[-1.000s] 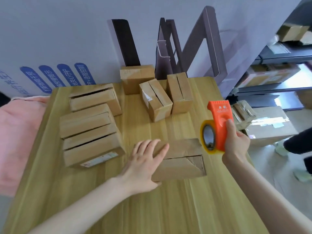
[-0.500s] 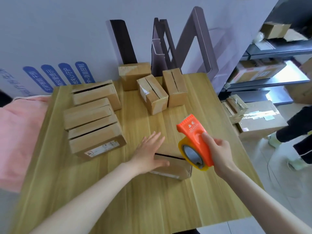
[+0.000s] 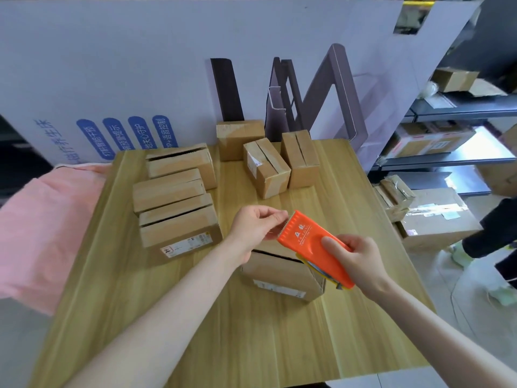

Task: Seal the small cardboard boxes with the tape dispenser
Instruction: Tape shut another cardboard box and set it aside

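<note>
The open-seamed box (image 3: pixel 279 271) lies on the worktop (image 3: pixel 251 345), under the orange tape dispenser (image 3: pixel 307 242), gripped by the right hand (image 3: pixel 361 259); its toothed edge is pinched by the left hand (image 3: pixel 257 228). Unheld, the box could be dragged askew by tape.

1. The near box (image 3: pixel 279 273) sits on the surface (image 3: pixel 195 331), right of its middle.
2. Just above the near box hangs the tilted tape dispenser (image 3: pixel 310 247). The right hand (image 3: pixel 361 259) grips it over the box's right end, and the left hand (image 3: pixel 254 231) pinches at its far end.
3. Left of and behind the near box, a row of flat boxes (image 3: pixel 173 189) lies side by side.
4. Well behind the near box, three boxes (image 3: pixel 270 172) cluster at the surface's back edge.
5. Far left of the near box, a cloth (image 3: pixel 42 233) lies beside the surface.
6. Right of the near box, off the surface, cartons (image 3: pixel 436 217) stand on the floor.
</note>
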### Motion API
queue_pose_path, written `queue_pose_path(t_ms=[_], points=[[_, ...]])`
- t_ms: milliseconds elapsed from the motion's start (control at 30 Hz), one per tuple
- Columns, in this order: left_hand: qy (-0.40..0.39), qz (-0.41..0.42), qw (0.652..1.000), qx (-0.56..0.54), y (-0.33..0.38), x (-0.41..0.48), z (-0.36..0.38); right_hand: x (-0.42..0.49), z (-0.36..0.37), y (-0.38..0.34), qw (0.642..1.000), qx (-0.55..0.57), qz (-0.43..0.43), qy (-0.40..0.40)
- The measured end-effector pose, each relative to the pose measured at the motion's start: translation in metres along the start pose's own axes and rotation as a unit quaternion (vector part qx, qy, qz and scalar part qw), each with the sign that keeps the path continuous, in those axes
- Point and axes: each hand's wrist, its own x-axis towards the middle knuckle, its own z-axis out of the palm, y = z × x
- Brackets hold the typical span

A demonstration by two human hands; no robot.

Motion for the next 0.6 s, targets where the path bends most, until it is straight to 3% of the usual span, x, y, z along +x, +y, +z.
queue_pose_path(t_ms=[267, 400, 600], points=[[-0.035, -0.064, 0.995, -0.062, 0.0, -0.007, -0.014, -0.01, 0.002, -0.003, 1.0, 0.005, -0.007, -0.008], [-0.08, -0.05, 0.994, -0.048, 0.0, -0.014, -0.014, -0.012, 0.001, -0.003, 1.0, -0.006, -0.004, -0.002], [-0.038, -0.033, 0.998, -0.032, -0.005, -0.016, -0.013, -0.017, 0.001, -0.003, 1.0, -0.011, -0.008, -0.003]])
